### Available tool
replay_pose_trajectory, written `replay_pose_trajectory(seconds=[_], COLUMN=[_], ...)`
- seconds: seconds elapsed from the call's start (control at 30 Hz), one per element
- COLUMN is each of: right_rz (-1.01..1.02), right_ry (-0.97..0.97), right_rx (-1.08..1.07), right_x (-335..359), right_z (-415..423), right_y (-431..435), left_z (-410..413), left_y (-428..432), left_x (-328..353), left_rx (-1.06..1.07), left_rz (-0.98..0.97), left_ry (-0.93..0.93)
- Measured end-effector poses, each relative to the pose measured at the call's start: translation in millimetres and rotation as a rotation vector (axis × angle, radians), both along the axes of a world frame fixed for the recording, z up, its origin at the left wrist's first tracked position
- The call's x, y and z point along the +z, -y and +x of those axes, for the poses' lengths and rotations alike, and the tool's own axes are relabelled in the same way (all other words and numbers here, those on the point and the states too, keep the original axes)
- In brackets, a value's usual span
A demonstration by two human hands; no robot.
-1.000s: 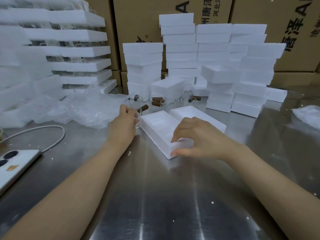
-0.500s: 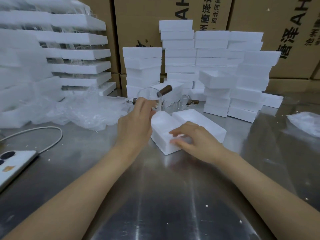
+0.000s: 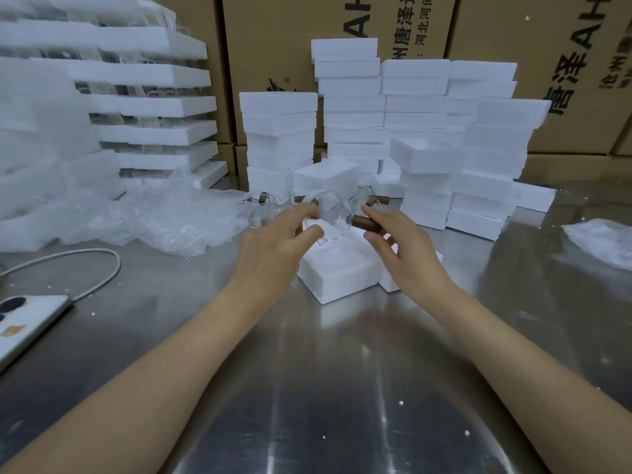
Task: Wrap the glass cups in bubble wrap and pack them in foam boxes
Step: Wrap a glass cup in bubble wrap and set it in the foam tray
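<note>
I am seeing both hands holding one glass cup (image 3: 333,218) in the air, just above an open foam box (image 3: 337,278) that is lying on the steel worktop (image 3: 307,388). The left hand (image 3: 273,244) is gripping the clear body of the cup, its thumb and fingers curling around the left side. The right hand (image 3: 408,254) is pinching the brown handle (image 3: 362,222), which is sticking out to the right of the cup. A second foam piece (image 3: 388,283) is touching the box on its right side and is partly hidden under the right wrist. Behind the hands, more cups (image 3: 261,208) are standing near the foot of the stacked foam boxes (image 3: 424,159). A loose sheet of bubble wrap (image 3: 171,217) is lying to the left of them. At the left edge a phone (image 3: 27,323) is lying with a white cable (image 3: 102,268) plugged into it.
</note>
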State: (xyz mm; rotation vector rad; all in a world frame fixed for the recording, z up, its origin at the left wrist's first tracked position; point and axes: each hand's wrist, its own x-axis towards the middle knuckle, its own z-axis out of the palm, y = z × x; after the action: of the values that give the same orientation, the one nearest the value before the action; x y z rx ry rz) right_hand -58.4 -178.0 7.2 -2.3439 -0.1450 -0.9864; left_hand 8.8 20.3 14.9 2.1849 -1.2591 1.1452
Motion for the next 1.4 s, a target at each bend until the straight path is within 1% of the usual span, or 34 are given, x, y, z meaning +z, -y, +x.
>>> replay_pose_trajectory(seconds=[0.1,0.17,0.2,0.3,0.33,0.43,0.63,0.7,0.8,0.93,1.0,1.07,1.13,1.17,1.4], right_rz=[-0.123,-0.188,-0.198,-0.216,-0.222,-0.22,-0.181,-0.14,-0.017,0.049,0.076,0.111,0.17,0.176,0.105], right_ry=[-0.03,-0.022,-0.001,0.055,0.058,0.045,0.044,0.027,-0.009,-0.022,0.006,0.039,0.022,0.013,-0.047], right_rx=[-0.029,-0.032,-0.034,-0.057,-0.064,-0.071,-0.069,-0.089,-0.081,-0.108,-0.101,-0.088,-0.077,-0.077,-0.108], right_x=[-1,-2,-3,-4,-5,-5,-7,-9,-11,-11,-10,-8,-6,-5,-6], right_z=[-1,-2,-3,-3,-2,-1,-1,0,2,5,5,5,5,5,7], right_y=[3,4,3,2,2,0,0,-1,1,-1,-5,-8,-10,-10,-8], left_z=[7,6,8,15,18,23,24,23,21,18,19,20,19,18,22], left_y=[2,4,5,5,5,3,2,2,4,3,0,0,2,3,5], left_x=[-6,-8,-11,-11,-13,-18,-18,-19,-17,-18,-19,-19,-20,-21,-25], left_rx=[-0.005,-0.003,0.007,0.051,0.062,0.06,0.055,0.037,-0.058,-0.233,-0.295,-0.286,-0.23,-0.217,-0.171], left_rz=[-0.23,-0.236,-0.25,-0.265,-0.243,-0.211,-0.227,-0.224,-0.271,-0.342,-0.349,-0.277,-0.196,-0.187,-0.294], left_ry=[-0.216,-0.223,-0.256,-0.46,-0.46,-0.372,-0.383,-0.393,-0.522,-0.553,-0.578,-0.584,-0.554,-0.536,-0.493])
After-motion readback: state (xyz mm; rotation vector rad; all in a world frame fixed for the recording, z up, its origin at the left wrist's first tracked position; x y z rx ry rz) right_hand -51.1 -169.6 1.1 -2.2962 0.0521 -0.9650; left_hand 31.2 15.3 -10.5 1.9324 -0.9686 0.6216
